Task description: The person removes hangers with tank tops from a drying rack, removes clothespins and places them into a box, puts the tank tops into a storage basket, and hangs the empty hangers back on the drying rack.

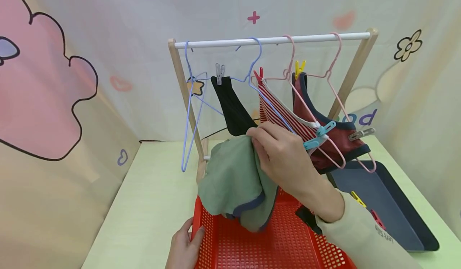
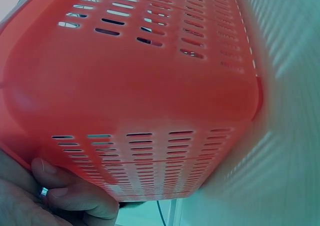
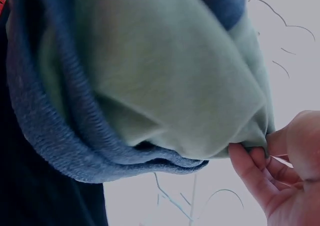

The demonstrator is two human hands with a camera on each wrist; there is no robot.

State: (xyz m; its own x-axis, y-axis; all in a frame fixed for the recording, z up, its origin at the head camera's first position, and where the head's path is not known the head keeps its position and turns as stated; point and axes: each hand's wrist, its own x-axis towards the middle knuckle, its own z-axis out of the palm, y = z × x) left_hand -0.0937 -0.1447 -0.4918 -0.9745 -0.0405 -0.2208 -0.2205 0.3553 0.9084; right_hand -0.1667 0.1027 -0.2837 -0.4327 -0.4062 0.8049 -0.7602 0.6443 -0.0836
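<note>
My right hand (image 1: 286, 155) pinches the edge of green underpants with navy trim (image 1: 232, 175), which hang folded above the red basket (image 1: 261, 249). In the right wrist view, thumb and fingertips grip a corner of the green cloth (image 3: 185, 81). My left hand (image 1: 184, 247) holds the basket's left rim; in the left wrist view its fingers curl at the red wall (image 2: 130, 86). Behind the right hand, a black sock-like garment (image 1: 234, 107) hangs by a grey clip from a blue hanger. Something black (image 1: 309, 219) lies at the basket's right side, partly hidden by my sleeve.
A rack with a white rail (image 1: 223, 43) stands behind the basket. Red striped underpants (image 1: 275, 113) and maroon underpants (image 1: 336, 141) hang clipped on pink hangers. A bare blue hanger (image 1: 189, 121) hangs left. At right, a dark tray (image 1: 399, 217) holds clothespins.
</note>
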